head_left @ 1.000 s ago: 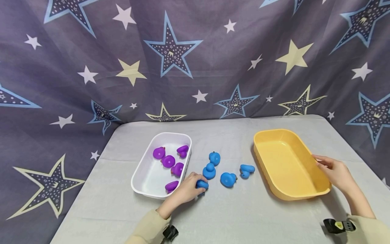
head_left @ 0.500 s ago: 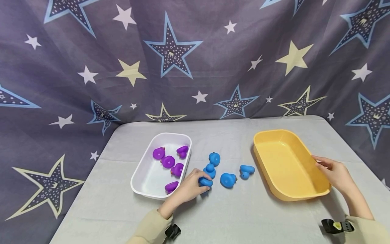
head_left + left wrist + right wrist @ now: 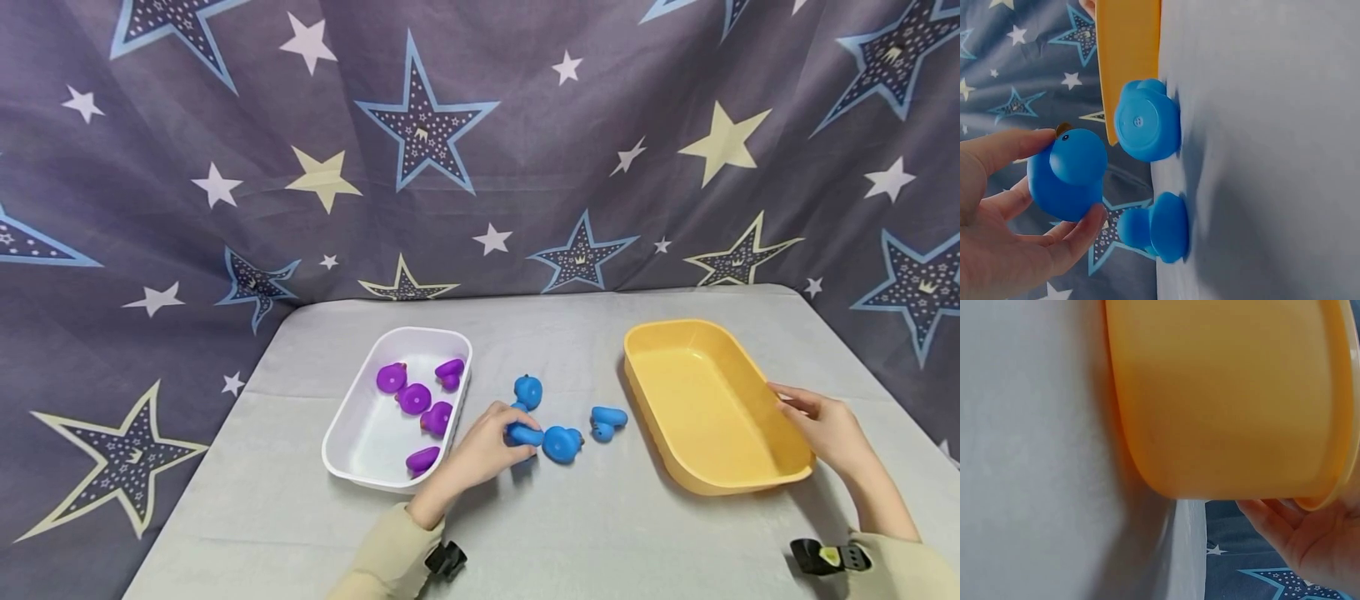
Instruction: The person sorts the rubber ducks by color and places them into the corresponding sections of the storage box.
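Note:
Between thumb and fingertips, my left hand (image 3: 489,446) pinches a blue rubber duck (image 3: 1072,172), raised off the table in the left wrist view. Two other blue ducks stand close by there: one duck (image 3: 1147,122) with its round base toward the camera, and another duck (image 3: 1169,226) lower down. From the head view, the held duck overlaps one behind it and sits just left of a blue duck (image 3: 562,444) on the table. My right hand (image 3: 823,427) grips the right rim of the yellow tub (image 3: 708,479), its fingers partly hidden by the wall.
A white tub (image 3: 352,477) with several purple ducks stands left of my left hand. Farther back lies a blue duck (image 3: 528,390), and another blue duck (image 3: 607,422) lies near the yellow tub. A star-patterned curtain (image 3: 480,200) hangs behind the grey-covered table (image 3: 570,533).
My left hand has lifted the blue duck from beside the white tub and carried it to the right. The right hand and the yellow tub have stayed in place.

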Available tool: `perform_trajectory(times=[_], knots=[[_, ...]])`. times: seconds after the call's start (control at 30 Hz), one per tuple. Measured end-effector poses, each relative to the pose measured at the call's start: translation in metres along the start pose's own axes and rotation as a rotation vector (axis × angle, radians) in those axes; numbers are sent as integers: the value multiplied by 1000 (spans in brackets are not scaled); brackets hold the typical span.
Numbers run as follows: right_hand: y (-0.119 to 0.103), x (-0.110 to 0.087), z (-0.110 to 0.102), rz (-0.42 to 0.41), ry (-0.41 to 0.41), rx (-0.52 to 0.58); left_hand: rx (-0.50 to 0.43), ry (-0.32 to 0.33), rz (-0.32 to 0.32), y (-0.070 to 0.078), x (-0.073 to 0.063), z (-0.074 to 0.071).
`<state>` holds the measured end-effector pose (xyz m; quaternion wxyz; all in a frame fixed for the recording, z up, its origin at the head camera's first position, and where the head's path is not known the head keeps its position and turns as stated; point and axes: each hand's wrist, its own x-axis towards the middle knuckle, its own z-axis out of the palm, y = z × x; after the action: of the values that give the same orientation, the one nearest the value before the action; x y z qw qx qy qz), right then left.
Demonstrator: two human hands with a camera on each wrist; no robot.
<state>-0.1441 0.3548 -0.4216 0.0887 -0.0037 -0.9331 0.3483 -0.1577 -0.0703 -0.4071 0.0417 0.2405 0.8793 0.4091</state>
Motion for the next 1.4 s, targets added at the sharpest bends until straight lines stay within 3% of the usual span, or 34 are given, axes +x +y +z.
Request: perform_trajectory(times=[0.47, 0.8, 1.4], knots=[[3, 0, 0, 5, 10, 35, -57, -32, -39, 22, 16, 14], [2, 0, 1, 26, -4, 21, -62, -53, -9, 39, 29, 29], [0, -2, 2, 46, 9, -1, -170, -55, 27, 64, 50, 59]])
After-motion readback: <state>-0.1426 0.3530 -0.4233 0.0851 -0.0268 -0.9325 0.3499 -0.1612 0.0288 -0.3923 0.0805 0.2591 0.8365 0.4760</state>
